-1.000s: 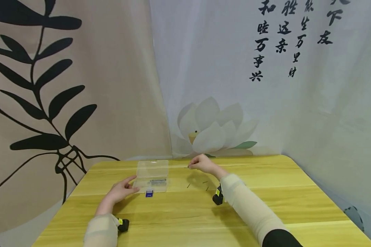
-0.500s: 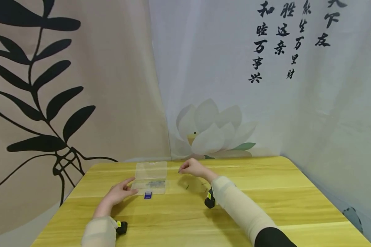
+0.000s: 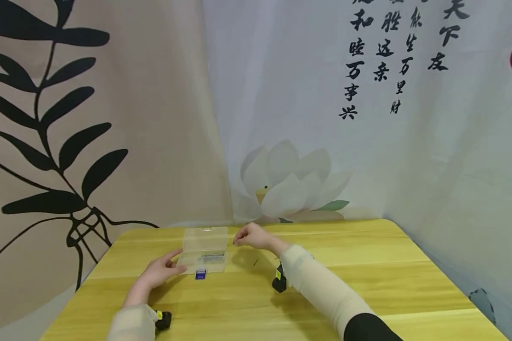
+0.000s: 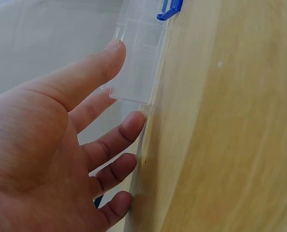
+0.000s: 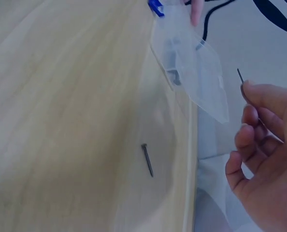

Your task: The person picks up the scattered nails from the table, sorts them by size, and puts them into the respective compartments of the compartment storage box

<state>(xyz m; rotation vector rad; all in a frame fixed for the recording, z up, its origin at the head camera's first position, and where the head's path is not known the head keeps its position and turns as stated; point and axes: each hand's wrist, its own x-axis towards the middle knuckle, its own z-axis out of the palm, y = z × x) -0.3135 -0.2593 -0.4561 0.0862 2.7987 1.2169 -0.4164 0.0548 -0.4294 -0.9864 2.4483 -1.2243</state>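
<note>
A clear plastic box (image 3: 189,261) stands on the table with its lid (image 3: 205,240) raised at the back. Several thin dark metal pieces (image 3: 212,258) lie inside, towards its right half. My left hand (image 3: 160,272) holds the left end of the box, thumb by the front corner and index finger further back. Just right of the lid, my right hand (image 3: 253,237) is raised. Between thumb and index finger it pinches a small nail (image 5: 240,76), point outward, the other fingers curled. Another nail (image 5: 148,160) lies on the table below that hand.
A blue latch (image 3: 200,274) hangs at the front of the box. The wooden table (image 3: 230,308) ends at the back against a printed cloth (image 3: 307,118). Black wrist cameras (image 3: 279,279) sit on both wrists.
My right hand has moved left with the nail, from well right of the box to right beside its lid. The left hand keeps its place at the box. The head view has tilted slightly upward.
</note>
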